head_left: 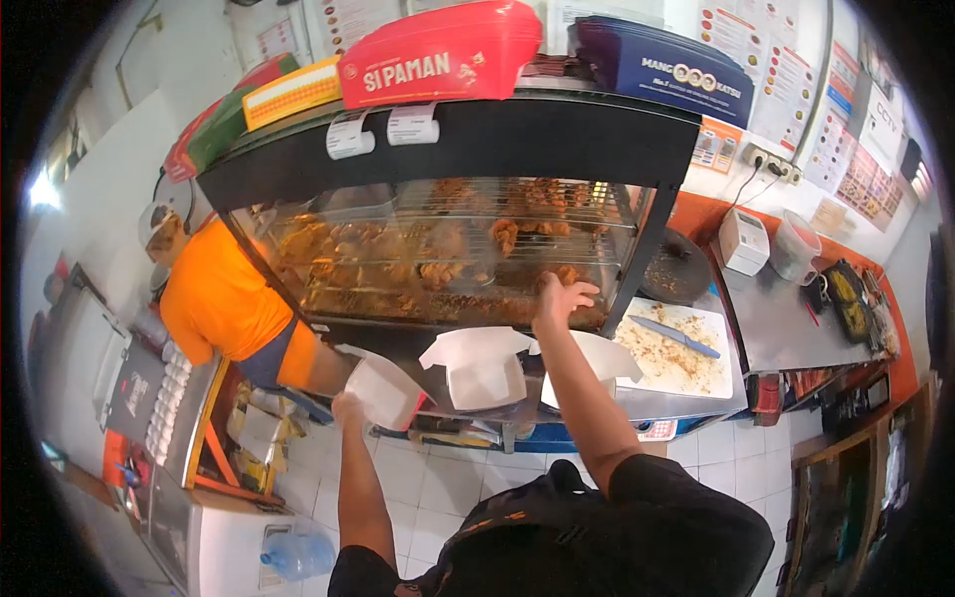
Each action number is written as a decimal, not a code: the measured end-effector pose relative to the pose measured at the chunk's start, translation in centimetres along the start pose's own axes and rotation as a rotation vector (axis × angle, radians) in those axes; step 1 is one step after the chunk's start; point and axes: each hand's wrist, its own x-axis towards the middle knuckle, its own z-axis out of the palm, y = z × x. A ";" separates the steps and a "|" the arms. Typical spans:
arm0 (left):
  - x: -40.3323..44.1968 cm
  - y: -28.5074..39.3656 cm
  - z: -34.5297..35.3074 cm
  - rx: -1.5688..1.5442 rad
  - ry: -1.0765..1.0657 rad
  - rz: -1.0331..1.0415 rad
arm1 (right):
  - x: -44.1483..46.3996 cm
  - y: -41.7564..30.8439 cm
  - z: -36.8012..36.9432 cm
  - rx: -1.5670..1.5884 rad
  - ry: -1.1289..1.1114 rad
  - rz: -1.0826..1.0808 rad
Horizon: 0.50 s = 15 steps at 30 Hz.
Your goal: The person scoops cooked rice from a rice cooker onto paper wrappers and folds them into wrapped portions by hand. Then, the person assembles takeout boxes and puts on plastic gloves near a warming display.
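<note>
My left hand (348, 409) is closed on the near left side of an unfolded white paper food box (386, 394), tilted with its inside facing up. My right hand (564, 300) reaches into the low right part of a glass-fronted food warmer (428, 144). Its thumb and fingers are apart, right by a piece of fried chicken (567, 273); whether they touch it is hard to see. A second open white box (484, 384) stands on the counter edge between my arms. A third white box (609, 360) is partly hidden behind my right forearm.
A knife (676, 336) lies on a crumb-covered white cutting board (708, 373) to the right. Beyond it are a dark round lid (676, 267) and a small white printer (744, 241). A co-worker in an orange shirt (221, 289) stands at the left end of the warmer.
</note>
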 end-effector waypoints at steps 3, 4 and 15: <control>0.3 2.0 -1.9 -0.005 -0.041 0.110 | -0.5 0.7 1.9 0.052 -0.030 -0.015; 1.1 2.3 -0.6 -0.221 -0.042 0.009 | -0.8 1.2 2.4 0.041 -0.060 -0.017; -0.6 14.1 -21.0 -0.983 0.498 -0.627 | -3.3 6.5 0.0 0.178 -1.088 0.099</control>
